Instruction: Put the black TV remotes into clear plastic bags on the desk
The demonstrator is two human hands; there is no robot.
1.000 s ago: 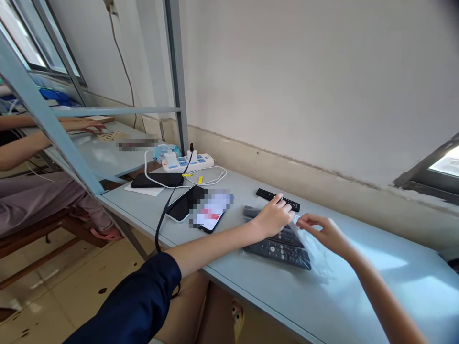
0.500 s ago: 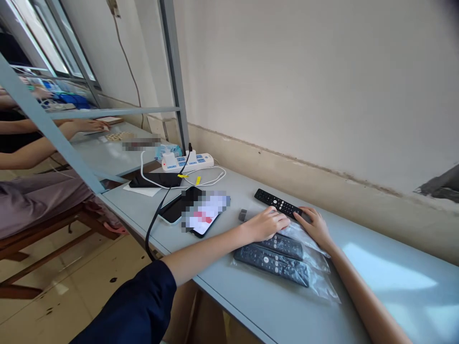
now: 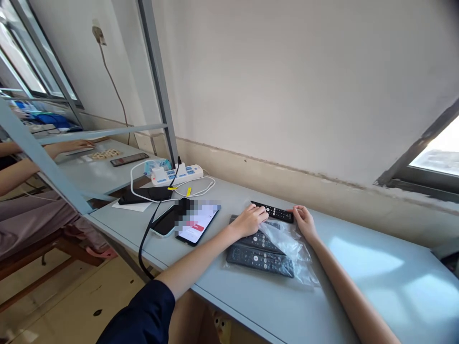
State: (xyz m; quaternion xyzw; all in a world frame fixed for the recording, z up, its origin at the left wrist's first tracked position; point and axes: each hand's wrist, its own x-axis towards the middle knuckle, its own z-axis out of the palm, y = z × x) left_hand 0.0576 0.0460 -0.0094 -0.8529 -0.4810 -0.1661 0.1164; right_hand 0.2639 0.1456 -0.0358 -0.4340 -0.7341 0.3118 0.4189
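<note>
two remotes (image 3: pixel 260 253) already lie sealed in clear bags (image 3: pixel 294 258) at the near edge of the grey table (image 3: pixel 358 286); the loose black remote (image 3: pixel 272 211) behind them is bare, so i judge the bagging part done with this one left. my left hand (image 3: pixel 249 220) rests half-curled, fingertips on the loose remote's left end. my right hand (image 3: pixel 304 220) lies with fingers loosely apart, touching its right end and a bag's open mouth; neither hand is clamped round it

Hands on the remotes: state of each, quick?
Left hand: fingers on the loose black remote control, grip cannot be told.
Right hand: touching the remote's far end, grip cannot be told.
</note>
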